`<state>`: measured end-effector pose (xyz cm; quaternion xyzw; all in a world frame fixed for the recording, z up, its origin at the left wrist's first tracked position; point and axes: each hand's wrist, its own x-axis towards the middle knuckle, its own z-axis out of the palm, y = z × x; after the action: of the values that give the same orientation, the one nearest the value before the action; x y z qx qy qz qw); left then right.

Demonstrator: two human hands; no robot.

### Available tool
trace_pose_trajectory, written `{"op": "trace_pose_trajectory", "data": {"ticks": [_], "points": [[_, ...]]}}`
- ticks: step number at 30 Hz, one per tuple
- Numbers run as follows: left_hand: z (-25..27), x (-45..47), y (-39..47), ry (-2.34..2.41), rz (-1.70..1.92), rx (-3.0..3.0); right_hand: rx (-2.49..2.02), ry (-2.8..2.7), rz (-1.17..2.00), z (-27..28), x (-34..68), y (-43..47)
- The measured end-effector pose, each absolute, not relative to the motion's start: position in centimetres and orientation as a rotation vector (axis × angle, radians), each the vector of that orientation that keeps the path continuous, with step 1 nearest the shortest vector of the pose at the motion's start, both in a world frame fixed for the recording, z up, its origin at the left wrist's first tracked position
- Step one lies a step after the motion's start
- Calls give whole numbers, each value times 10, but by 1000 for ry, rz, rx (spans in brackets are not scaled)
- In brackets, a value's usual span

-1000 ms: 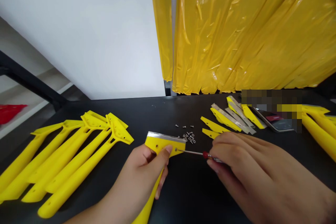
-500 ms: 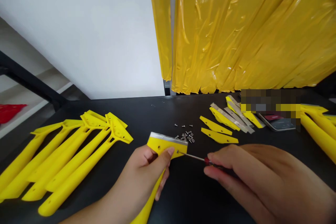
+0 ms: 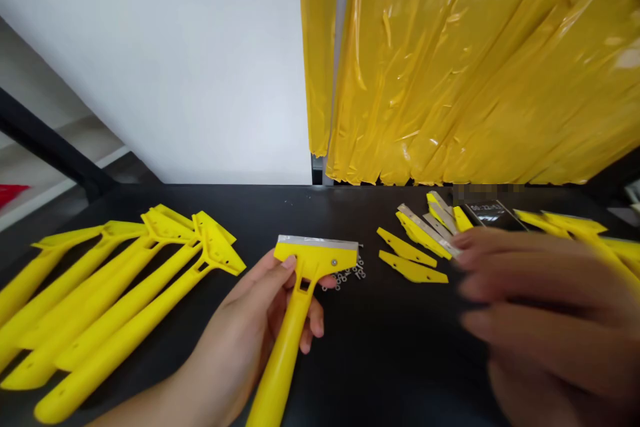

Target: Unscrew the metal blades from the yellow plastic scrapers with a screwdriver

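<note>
My left hand [image 3: 250,320] is closed around a yellow scraper [image 3: 285,353], its head upright with a metal blade strip along the top edge. My thumb presses on the left part of the head, and one round metal fastener shows at the right. Just behind the head lies a small pile of screws and nuts [image 3: 360,272], partly covered by it. My right hand [image 3: 555,307] is smeared by motion at the right, near the loose blades [image 3: 438,230] and yellow cover plates [image 3: 413,268]. No screwdriver can be made out in it.
Several yellow scraper handles [image 3: 140,340] lie side by side on the left of the black table [image 3: 380,360]. More yellow scrapers [image 3: 585,227] lie at the far right, beside a phone [image 3: 493,211]. Yellow plastic sheeting [image 3: 450,80] and a white panel [image 3: 200,67] stand behind.
The screwdriver tip has left the scraper head, and my right hand has moved away to the right. The scraper is turned in my left hand, so its forked neck now shows.
</note>
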<state>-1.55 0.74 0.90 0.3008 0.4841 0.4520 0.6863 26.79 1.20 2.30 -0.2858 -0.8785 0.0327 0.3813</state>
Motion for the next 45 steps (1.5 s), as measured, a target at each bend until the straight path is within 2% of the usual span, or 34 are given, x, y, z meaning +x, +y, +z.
{"op": "trace_pose_trajectory", "data": {"ticks": [2,12,31,37,42,45], "points": [[9,-16,8,1091,1047,663,-654,-2373,66,23,250,20],[9,-17,8,1094,1060,685,-1042,-2656,65,-16,227,45],[10,-16,6,1081,1020,711,-973,-2703,52,-20,222,47],[10,-16,5,1082,1013,705,-1023,-2683,170,-20,226,49],[13,-15,2,1042,866,769,-1014,-2685,199,-19,228,51],[14,-13,-5,970,794,753,-1024,-2577,433,-1,229,44]]}}
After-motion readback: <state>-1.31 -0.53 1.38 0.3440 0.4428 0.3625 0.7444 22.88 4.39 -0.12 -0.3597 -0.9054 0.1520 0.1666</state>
